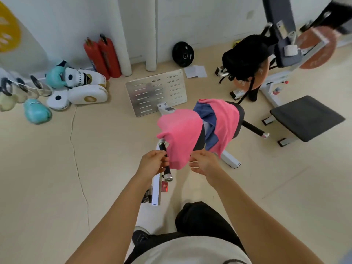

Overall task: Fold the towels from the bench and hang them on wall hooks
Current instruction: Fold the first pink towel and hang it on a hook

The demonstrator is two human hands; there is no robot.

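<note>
While your left hand and right hand each pinch the near pink towel, nothing is folded; two more towels lie on the counter.

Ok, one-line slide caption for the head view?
Both hands, left and right, pinch the near pink towel's lower edge on the bench.

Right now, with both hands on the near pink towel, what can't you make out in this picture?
Head view only:
- Wall hooks: none in view, so I cannot tell where the towels go.
- Blue towel: mostly covered by the far pink towel; its shape is unclear.
- Bench seat: hidden under the towels.
- Left hand and right hand fingertips: blurred at the near pink towel edge; the exact grip is unclear.
</note>
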